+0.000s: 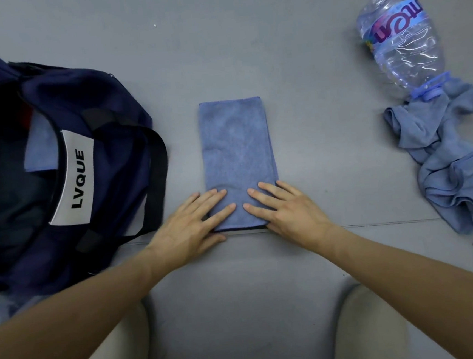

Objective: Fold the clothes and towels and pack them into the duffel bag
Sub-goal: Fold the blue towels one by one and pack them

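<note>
A plain grey surface (247, 49) lies under soft, even light, with a thin seam (390, 222) crossing its near part from left to right.
</note>
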